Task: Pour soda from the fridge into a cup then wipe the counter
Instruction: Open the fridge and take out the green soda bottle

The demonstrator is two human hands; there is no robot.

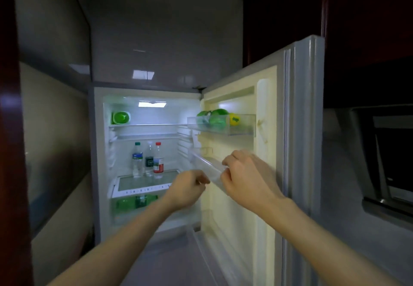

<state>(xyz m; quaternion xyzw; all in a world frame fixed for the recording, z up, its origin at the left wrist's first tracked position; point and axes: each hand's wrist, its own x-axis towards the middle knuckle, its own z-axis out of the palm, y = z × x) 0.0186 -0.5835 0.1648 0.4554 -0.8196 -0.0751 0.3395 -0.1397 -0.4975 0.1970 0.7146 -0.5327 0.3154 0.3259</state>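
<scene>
fridge [98, 151] is open at frame centre and that is all i count done: my left hand [186, 188] and right hand [245, 178] both curl onto the clear door shelf [206, 162], green soda-like bottles [214, 118] sit untouched in the rack [243, 130] above, pouring and wiping remain.

The clear plastic door-shelf rail [207, 166] is smeared w/ motion blur; my right grip [248, 180] curls round it, fingertips out of sight behind it. My left grip [187, 193] is curled at the rail's near end, can't tell if it actually pinches. Labels on the three clear plastic bottles [149, 158]: too small to read. The green shapes [136, 201] in the frosted bottom drawer [120, 217]: blurred, can't ID. Print on the yellow round thing [234, 119] in the upper clear door bin [243, 132]: unreadable. Both forearms & the white fridge door [266, 151] cut off by bottom edge; dark glossy appliance [391, 151] cut off at right.
</scene>
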